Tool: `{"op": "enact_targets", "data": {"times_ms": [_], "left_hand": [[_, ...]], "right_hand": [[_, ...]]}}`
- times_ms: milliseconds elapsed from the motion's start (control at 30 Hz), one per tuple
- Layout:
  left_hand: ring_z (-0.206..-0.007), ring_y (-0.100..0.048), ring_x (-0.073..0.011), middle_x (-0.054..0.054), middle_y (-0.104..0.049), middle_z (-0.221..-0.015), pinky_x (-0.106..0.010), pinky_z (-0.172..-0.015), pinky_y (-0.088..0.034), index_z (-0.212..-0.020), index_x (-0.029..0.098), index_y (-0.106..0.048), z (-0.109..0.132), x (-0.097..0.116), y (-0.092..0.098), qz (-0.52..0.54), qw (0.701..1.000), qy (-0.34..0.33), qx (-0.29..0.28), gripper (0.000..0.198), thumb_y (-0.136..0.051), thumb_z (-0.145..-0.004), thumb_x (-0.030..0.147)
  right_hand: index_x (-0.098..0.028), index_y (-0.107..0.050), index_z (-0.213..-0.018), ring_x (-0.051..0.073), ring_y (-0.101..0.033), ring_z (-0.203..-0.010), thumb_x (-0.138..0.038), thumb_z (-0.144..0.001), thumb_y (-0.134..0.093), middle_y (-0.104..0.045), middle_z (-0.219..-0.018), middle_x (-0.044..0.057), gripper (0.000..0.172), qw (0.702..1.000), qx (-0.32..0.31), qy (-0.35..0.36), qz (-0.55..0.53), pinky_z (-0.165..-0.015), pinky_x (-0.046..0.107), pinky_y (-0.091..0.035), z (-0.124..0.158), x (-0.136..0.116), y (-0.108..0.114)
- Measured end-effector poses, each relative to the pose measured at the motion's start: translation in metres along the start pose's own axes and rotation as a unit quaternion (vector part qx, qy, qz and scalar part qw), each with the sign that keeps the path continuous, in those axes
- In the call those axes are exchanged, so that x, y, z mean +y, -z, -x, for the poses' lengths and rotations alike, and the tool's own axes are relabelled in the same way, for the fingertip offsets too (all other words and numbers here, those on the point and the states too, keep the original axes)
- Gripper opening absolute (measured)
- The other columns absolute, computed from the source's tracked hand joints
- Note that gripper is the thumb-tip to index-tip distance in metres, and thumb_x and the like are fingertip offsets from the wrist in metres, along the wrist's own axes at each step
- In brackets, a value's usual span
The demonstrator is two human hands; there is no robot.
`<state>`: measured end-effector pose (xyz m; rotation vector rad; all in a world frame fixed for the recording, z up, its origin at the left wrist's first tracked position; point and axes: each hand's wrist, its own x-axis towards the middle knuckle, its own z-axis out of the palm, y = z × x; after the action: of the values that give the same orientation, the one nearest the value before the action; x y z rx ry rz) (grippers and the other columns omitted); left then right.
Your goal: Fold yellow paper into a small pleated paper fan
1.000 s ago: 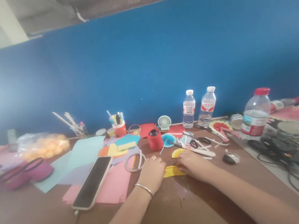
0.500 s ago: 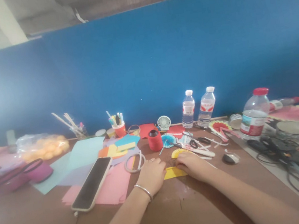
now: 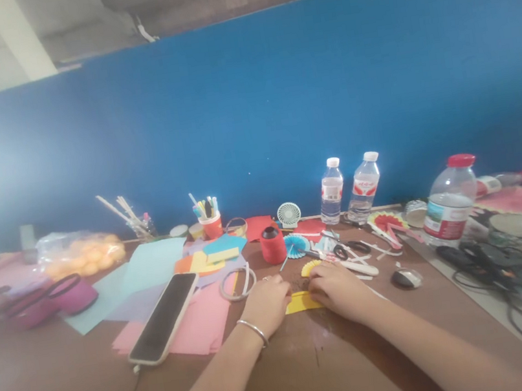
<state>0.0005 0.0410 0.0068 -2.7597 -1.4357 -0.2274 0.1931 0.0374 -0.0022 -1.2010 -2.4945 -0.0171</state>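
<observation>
Brown table (image 3: pixel 317 376), cluttered; phone (image 3: pixel 164 318) w/ pink paper (image 3: pixel 202 325) left of ctr; yellow paper (image 3: pixel 299 303) flat at ctr; red cup (image 3: pixel 272 246), mini fan (image 3: pixel 288 214), pen cup (image 3: pixel 211 226) twd back; big bottle (image 3: pixel 448 203), scissors (image 3: pixel 352 248) on rt.

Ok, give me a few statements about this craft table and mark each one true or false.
1. The left hand and the right hand both touch the yellow paper. True.
2. The phone stands upright against the blue partition. False: it lies flat, partly on pink paper.
3. The large bottle at the right has a red cap. True.
4. The left wrist is bare. False: it wears a thin bracelet.
5. The two small water bottles lie on their sides. False: both stand upright near the partition.
</observation>
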Motion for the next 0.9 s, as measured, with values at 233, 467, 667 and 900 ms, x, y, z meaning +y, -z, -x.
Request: {"op": "enact_targets", "data": {"times_ms": [233,467,667,900], "left_hand": [[-0.078,-0.051,-0.0159,-0.002,-0.055,-0.082,-0.028,-0.070,-0.039,-0.081,0.018,-0.059,0.000,0.000,0.001,0.009,1.000,-0.004,0.000,0.016,-0.044,-0.081,0.019],[-0.084,-0.047,-0.0168,-0.003,-0.053,-0.089,-0.029,-0.075,-0.037,-0.081,0.018,-0.060,-0.002,0.007,0.006,-0.018,0.999,-0.040,-0.001,0.013,-0.048,-0.080,0.020],[-0.082,-0.048,-0.0206,-0.007,-0.054,-0.082,-0.034,-0.069,-0.036,-0.080,0.015,-0.059,-0.001,0.020,0.001,-0.072,0.996,-0.045,-0.013,0.019,-0.040,-0.083,0.012],[-0.081,-0.049,-0.0217,-0.009,-0.055,-0.085,-0.035,-0.069,-0.038,-0.084,0.012,-0.059,0.002,0.028,-0.006,-0.085,0.996,-0.022,-0.017,0.018,-0.042,-0.081,0.010]], "right_hand": [[-0.020,-0.066,-0.072,0.017,-0.046,-0.085,-0.021,-0.079,-0.049,-0.056,-0.083,0.004,0.019,1.000,0.010,-0.010,-0.013,-0.076,0.030,-0.032,0.000,-0.001,-0.007],[-0.017,-0.064,-0.068,0.017,-0.046,-0.076,-0.025,-0.079,-0.050,-0.055,-0.072,0.004,0.020,1.000,-0.015,0.003,0.010,-0.068,0.029,-0.032,-0.002,0.001,-0.007],[-0.014,-0.061,-0.073,0.019,-0.047,-0.078,-0.018,-0.078,-0.049,-0.056,-0.075,0.006,0.013,0.997,-0.029,-0.004,0.065,-0.069,0.030,-0.033,-0.001,-0.009,-0.005],[-0.014,-0.060,-0.078,0.018,-0.050,-0.072,-0.010,-0.079,-0.044,-0.058,-0.078,0.007,0.016,0.997,-0.039,-0.026,0.061,-0.064,0.028,-0.034,0.002,-0.025,-0.004]]}}
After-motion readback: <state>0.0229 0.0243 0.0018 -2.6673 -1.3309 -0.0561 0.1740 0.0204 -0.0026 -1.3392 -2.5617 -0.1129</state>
